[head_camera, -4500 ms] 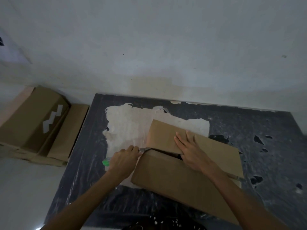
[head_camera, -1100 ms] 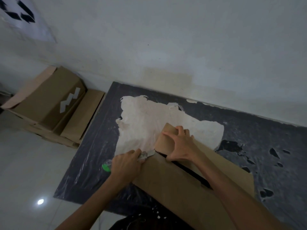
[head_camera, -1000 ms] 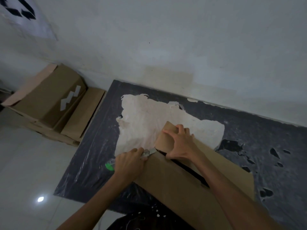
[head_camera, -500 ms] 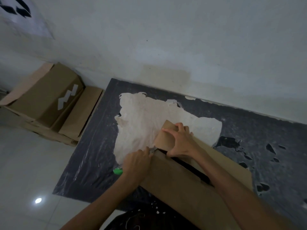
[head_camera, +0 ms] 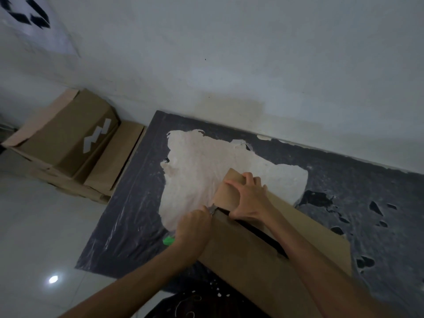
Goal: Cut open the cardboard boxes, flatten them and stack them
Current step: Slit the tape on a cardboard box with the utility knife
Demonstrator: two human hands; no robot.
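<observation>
1. Cardboard box (head_camera: 263,255) lying on a dark plastic sheet (head_camera: 128,226) on the floor, close to the wall, its far corner over a pale patch (head_camera: 202,171) of the sheet.
2. Long dark slit open along the top of the box.
3. Left hand (head_camera: 193,228) with fingers closed tightly around a cutter (head_camera: 168,240) with a green end, blade at the left end of the slit.
4. Right hand (head_camera: 249,200) on the far flap, fingers curled over its edge and gripping it, thumb spread.
5. Stack of other boxes (head_camera: 66,138) at the left, just beside the sheet.
</observation>
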